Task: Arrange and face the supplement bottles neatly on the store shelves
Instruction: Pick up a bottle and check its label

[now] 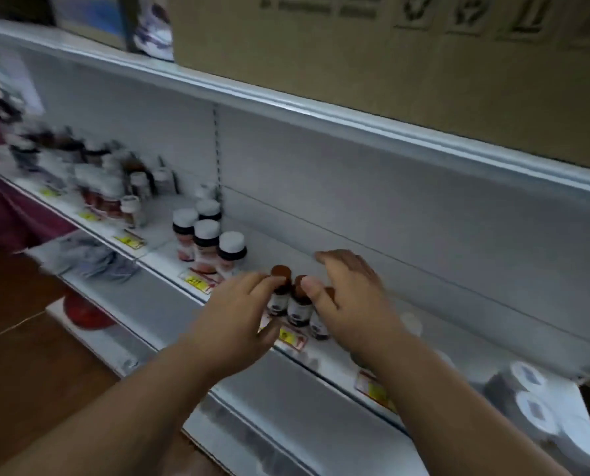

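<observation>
Brown-capped bottles (288,297) sit in a tight group of three at the shelf lip (170,273), right between the hands, labels toward the camera as far as the blur lets me tell. Left hand (233,314) has fingertips curled onto the leftmost bottle's cap and shoulder, thumb low near the price tag (288,336); looks like a light pinch. Right hand (350,297) presses its thumb against the middle bottle's cap, other fingers spread and raised over empty shelf behind, so mostly open, not wrapped round anything

Progress, my read: this small group is about squared up at the front edge. White-capped bottles (211,235) just left of the left hand stand in a short staggered file, roughly faced. Further left the stock (104,180) is a blurred jumble, likely still to do. Right of the right hand a white cap (411,322) sits alone, and more white-topped containers (534,396) at far right, state unclear

Room: wide bare shelf behind and right of the right hand, good for sliding bottles back. Front lip is just under both hands, so a nudge toward the body could tip a bottle off. Upper shelf edge (321,111) overhangs well above the hands
</observation>
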`<move>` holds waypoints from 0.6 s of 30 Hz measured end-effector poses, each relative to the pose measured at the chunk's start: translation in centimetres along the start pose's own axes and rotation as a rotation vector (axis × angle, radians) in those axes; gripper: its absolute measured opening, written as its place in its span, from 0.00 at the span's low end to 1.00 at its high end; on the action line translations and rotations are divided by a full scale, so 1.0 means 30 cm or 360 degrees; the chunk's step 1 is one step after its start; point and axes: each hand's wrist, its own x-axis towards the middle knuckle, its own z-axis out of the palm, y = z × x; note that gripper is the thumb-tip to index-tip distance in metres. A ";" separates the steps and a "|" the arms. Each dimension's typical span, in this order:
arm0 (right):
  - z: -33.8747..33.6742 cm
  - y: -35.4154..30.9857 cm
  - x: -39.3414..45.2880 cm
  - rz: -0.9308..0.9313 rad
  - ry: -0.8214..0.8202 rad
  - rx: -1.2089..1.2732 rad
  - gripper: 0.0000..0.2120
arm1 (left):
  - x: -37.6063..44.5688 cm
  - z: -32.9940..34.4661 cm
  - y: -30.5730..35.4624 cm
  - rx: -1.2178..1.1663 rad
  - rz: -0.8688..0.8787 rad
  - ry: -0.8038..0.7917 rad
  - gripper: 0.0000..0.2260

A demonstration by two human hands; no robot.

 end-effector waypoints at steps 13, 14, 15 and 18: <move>0.363 -0.405 0.724 -0.0256 0.0011 0.0338 0.19 | 0.103 -0.165 -0.725 0.0059 -0.0375 0.0099 0.25; 0.392 -0.414 0.788 -0.0253 0.0014 0.0346 0.21 | 0.130 -0.162 -0.771 0.0069 -0.0381 0.0106 0.25; 0.422 -0.421 0.853 -0.0240 0.0003 0.0368 0.22 | 0.158 -0.164 -0.815 0.0074 -0.0388 0.0110 0.25; 0.510 -0.435 1.056 -0.0172 -0.0104 0.0376 0.22 | 0.219 -0.181 -0.937 0.0060 -0.0447 0.0087 0.24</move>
